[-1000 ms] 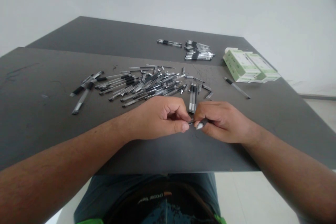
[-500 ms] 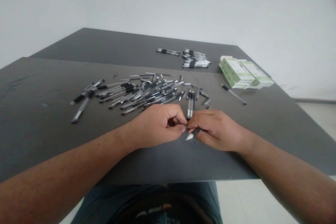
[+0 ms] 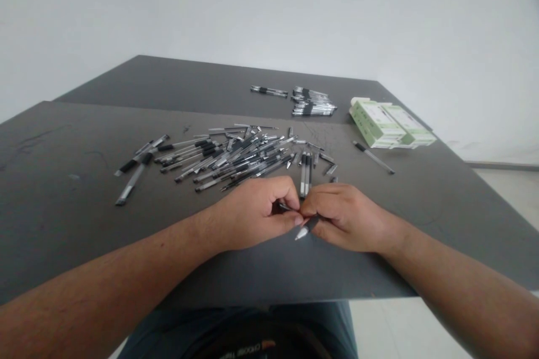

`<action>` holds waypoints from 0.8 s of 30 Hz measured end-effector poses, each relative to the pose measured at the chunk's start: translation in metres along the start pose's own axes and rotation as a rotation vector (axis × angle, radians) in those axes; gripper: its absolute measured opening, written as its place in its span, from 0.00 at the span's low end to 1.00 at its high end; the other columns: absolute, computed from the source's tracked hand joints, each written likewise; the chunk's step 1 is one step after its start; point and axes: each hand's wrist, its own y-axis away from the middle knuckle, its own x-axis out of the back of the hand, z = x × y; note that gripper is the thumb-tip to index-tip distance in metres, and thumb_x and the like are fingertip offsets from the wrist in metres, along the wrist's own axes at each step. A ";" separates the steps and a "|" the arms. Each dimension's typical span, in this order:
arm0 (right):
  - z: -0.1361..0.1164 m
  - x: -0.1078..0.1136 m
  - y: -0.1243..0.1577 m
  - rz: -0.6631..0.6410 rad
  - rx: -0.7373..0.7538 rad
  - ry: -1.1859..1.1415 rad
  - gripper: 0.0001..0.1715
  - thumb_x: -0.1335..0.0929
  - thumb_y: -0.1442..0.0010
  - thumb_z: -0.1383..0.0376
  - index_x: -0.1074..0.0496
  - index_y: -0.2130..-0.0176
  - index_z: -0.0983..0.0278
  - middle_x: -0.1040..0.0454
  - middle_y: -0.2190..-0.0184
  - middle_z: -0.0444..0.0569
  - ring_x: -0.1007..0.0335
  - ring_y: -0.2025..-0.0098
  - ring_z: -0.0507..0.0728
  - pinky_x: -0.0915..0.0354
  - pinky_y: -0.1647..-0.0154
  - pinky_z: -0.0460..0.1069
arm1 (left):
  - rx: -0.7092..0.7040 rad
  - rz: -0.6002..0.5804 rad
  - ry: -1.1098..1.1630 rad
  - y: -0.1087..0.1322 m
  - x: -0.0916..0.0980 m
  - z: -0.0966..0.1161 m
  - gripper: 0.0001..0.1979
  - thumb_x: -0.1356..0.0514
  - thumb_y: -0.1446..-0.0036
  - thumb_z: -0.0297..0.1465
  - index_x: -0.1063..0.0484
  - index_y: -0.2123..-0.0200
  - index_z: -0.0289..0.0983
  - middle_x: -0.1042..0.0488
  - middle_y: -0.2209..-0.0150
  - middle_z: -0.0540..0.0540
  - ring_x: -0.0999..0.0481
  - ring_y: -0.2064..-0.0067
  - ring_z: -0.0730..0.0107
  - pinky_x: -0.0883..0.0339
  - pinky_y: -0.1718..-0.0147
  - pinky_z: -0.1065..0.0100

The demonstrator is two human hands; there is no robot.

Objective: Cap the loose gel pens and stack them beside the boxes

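Toward the near side of the flat dark-grey desk (image 3: 446, 224), both hands meet at the fingertips, or nearly. Right hand (image 3: 351, 216): grip closed around a slim pen barrel with black sleeve and pale conical tip (image 3: 308, 228), tip sticking out down-left, toward the body. Left hand (image 3: 255, 210): grip is a narrow thumb-and-finger pinch on a thin dark piece (image 3: 284, 206); mostly hidden, can't tell what. Loose pile of clear-and-black plastic pens (image 3: 236, 160) lies just beyond the left hand. Handling, my guess: barrel light, stiff, bare plastic slick; sleeve looks rubbery, best hold there. Tip likely fragile, keep pressure off. Thin piece probably flexes, so pinch short.
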 end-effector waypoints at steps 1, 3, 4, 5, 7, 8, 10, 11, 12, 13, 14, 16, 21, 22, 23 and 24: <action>0.000 0.000 0.000 -0.004 -0.003 -0.010 0.09 0.31 0.20 0.62 0.23 0.56 0.61 0.18 0.65 0.46 0.22 0.65 0.54 0.30 0.62 0.48 | -0.005 -0.002 -0.004 0.000 0.000 0.000 0.06 0.31 0.34 0.35 0.21 0.62 0.39 0.18 0.67 0.51 0.20 0.65 0.70 0.33 0.67 0.69; -0.001 0.001 0.000 -0.006 -0.008 -0.029 0.10 0.29 0.20 0.58 0.24 0.56 0.60 0.19 0.66 0.45 0.22 0.65 0.54 0.30 0.62 0.49 | -0.014 -0.003 -0.020 0.000 -0.001 -0.001 0.06 0.31 0.35 0.35 0.21 0.62 0.39 0.18 0.67 0.51 0.20 0.66 0.70 0.33 0.67 0.69; -0.002 0.001 0.000 -0.004 -0.008 -0.032 0.11 0.29 0.21 0.58 0.24 0.56 0.60 0.19 0.66 0.45 0.22 0.65 0.54 0.30 0.62 0.49 | -0.014 -0.001 -0.027 0.000 -0.001 0.000 0.05 0.31 0.35 0.34 0.21 0.63 0.39 0.18 0.67 0.51 0.20 0.66 0.70 0.34 0.67 0.69; -0.002 0.001 0.000 -0.004 -0.011 -0.029 0.10 0.29 0.21 0.59 0.24 0.57 0.60 0.19 0.66 0.45 0.23 0.65 0.54 0.30 0.63 0.48 | -0.012 0.000 -0.029 0.000 -0.001 0.000 0.05 0.31 0.35 0.34 0.21 0.63 0.39 0.19 0.67 0.52 0.20 0.67 0.70 0.34 0.68 0.69; -0.002 0.001 0.000 -0.004 -0.019 -0.010 0.08 0.30 0.22 0.66 0.24 0.58 0.60 0.19 0.66 0.45 0.23 0.65 0.53 0.31 0.63 0.48 | -0.008 0.011 -0.022 0.001 -0.002 0.001 0.05 0.32 0.36 0.34 0.22 0.64 0.39 0.20 0.69 0.53 0.22 0.68 0.72 0.35 0.68 0.70; -0.003 0.000 0.000 -0.004 -0.024 -0.006 0.08 0.31 0.23 0.69 0.24 0.59 0.60 0.19 0.66 0.45 0.23 0.65 0.53 0.31 0.62 0.48 | -0.006 0.018 -0.020 0.001 -0.002 0.002 0.04 0.33 0.36 0.33 0.22 0.64 0.39 0.20 0.69 0.53 0.22 0.68 0.72 0.35 0.68 0.70; -0.003 0.000 -0.001 -0.002 -0.028 -0.011 0.08 0.31 0.26 0.72 0.23 0.58 0.61 0.19 0.66 0.45 0.22 0.65 0.53 0.30 0.62 0.47 | -0.002 0.024 -0.021 0.001 -0.002 0.003 0.03 0.35 0.37 0.31 0.21 0.64 0.39 0.20 0.69 0.53 0.22 0.68 0.72 0.35 0.68 0.70; -0.003 0.001 -0.001 0.001 -0.027 -0.018 0.08 0.31 0.27 0.73 0.23 0.58 0.61 0.19 0.66 0.45 0.22 0.64 0.53 0.30 0.61 0.47 | 0.001 0.019 -0.023 0.001 -0.002 0.004 0.03 0.36 0.38 0.30 0.21 0.64 0.39 0.20 0.69 0.53 0.22 0.68 0.72 0.35 0.68 0.70; -0.003 0.001 -0.001 0.006 -0.026 -0.024 0.09 0.31 0.28 0.73 0.23 0.58 0.61 0.19 0.66 0.45 0.22 0.64 0.53 0.30 0.61 0.47 | 0.006 0.015 -0.025 0.001 -0.002 0.004 0.04 0.36 0.38 0.30 0.20 0.63 0.39 0.19 0.68 0.52 0.22 0.69 0.71 0.34 0.69 0.70; -0.003 0.001 -0.001 0.011 -0.024 -0.030 0.09 0.31 0.28 0.74 0.23 0.58 0.61 0.19 0.66 0.44 0.21 0.64 0.53 0.30 0.61 0.47 | 0.013 0.009 -0.022 0.002 -0.002 0.004 0.05 0.37 0.38 0.30 0.20 0.62 0.39 0.18 0.67 0.52 0.22 0.69 0.71 0.34 0.69 0.70; -0.003 0.001 -0.001 0.016 -0.021 -0.037 0.10 0.31 0.28 0.74 0.23 0.58 0.61 0.19 0.66 0.44 0.21 0.64 0.53 0.30 0.61 0.47 | 0.019 0.003 -0.016 0.002 -0.001 0.005 0.05 0.37 0.39 0.30 0.20 0.62 0.39 0.18 0.67 0.52 0.22 0.69 0.71 0.34 0.68 0.70; -0.002 0.000 0.000 0.025 -0.016 -0.049 0.09 0.31 0.27 0.74 0.23 0.57 0.61 0.19 0.66 0.44 0.21 0.64 0.53 0.30 0.60 0.47 | 0.032 0.003 0.004 0.002 -0.001 0.005 0.05 0.37 0.39 0.30 0.20 0.61 0.39 0.18 0.67 0.51 0.21 0.68 0.71 0.33 0.68 0.70; 0.002 -0.002 0.002 0.018 -0.018 -0.050 0.06 0.28 0.23 0.69 0.23 0.57 0.60 0.19 0.65 0.44 0.23 0.65 0.53 0.31 0.61 0.47 | 0.025 0.008 0.004 0.001 -0.002 0.003 0.02 0.35 0.39 0.30 0.22 0.62 0.39 0.19 0.68 0.53 0.21 0.68 0.72 0.34 0.68 0.71; 0.002 -0.003 0.002 0.015 -0.018 -0.048 0.06 0.28 0.23 0.69 0.23 0.57 0.61 0.20 0.66 0.44 0.23 0.65 0.53 0.32 0.62 0.47 | 0.015 0.006 -0.006 0.001 -0.002 0.002 0.02 0.35 0.38 0.30 0.22 0.63 0.39 0.19 0.68 0.53 0.21 0.68 0.73 0.34 0.68 0.71; 0.003 -0.003 0.002 0.014 -0.018 -0.045 0.07 0.28 0.23 0.69 0.23 0.58 0.61 0.20 0.66 0.44 0.23 0.65 0.53 0.32 0.62 0.47 | 0.002 0.004 -0.013 0.001 -0.001 0.000 0.01 0.34 0.37 0.30 0.22 0.63 0.39 0.19 0.68 0.54 0.22 0.68 0.73 0.35 0.68 0.72; 0.003 -0.003 0.002 0.013 -0.017 -0.042 0.07 0.28 0.23 0.68 0.23 0.58 0.61 0.20 0.66 0.44 0.23 0.65 0.53 0.32 0.62 0.47 | -0.011 0.002 -0.017 0.001 -0.001 -0.001 0.01 0.34 0.36 0.30 0.22 0.63 0.39 0.19 0.68 0.54 0.22 0.68 0.74 0.35 0.68 0.72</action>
